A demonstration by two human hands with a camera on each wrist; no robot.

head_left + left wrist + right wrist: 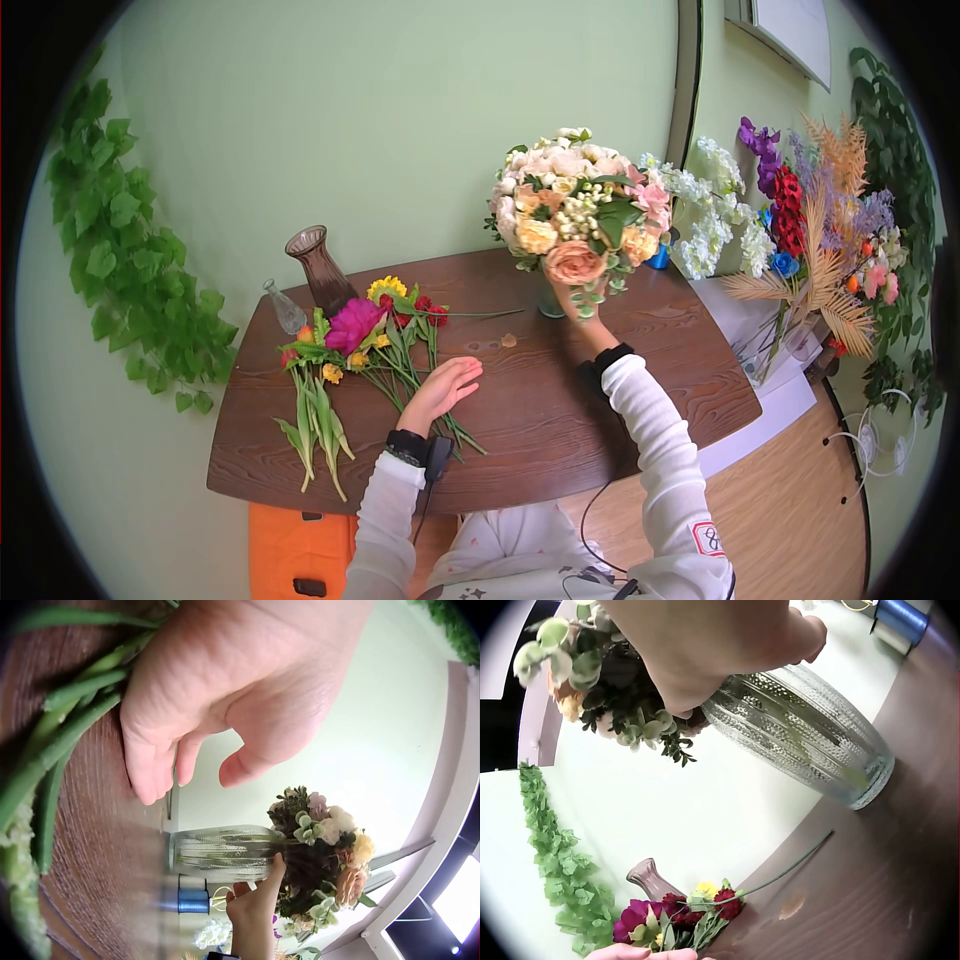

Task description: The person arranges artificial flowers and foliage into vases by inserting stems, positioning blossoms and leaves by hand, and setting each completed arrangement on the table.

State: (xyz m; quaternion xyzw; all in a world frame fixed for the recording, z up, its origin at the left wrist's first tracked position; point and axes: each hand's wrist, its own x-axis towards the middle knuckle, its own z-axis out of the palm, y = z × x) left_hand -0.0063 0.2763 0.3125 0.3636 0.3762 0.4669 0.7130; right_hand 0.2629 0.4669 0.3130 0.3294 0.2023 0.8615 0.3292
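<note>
A clear ribbed glass vase [802,742] stands on the dark wooden table [540,430], holding a full bouquet [575,215] of peach, cream and pink flowers. My right hand [582,310] grips the vase near its rim, just under the blooms; in the left wrist view its thumb and fingers [241,888] wrap the vase's upper end. My left hand [445,390] hovers low over the table, fingers relaxed and holding nothing. Beside it lie loose green flower stems [385,385], whose heads include a magenta bloom [354,325], yellow ones and red ones.
At the back left stand a tall purple glass vase [322,275] and a small clear vase [287,312]. A blue ribbon spool [193,900] is behind the bouquet. More flowers [800,240] fill a side surface at right. An orange case [295,550] sits below the table's left front.
</note>
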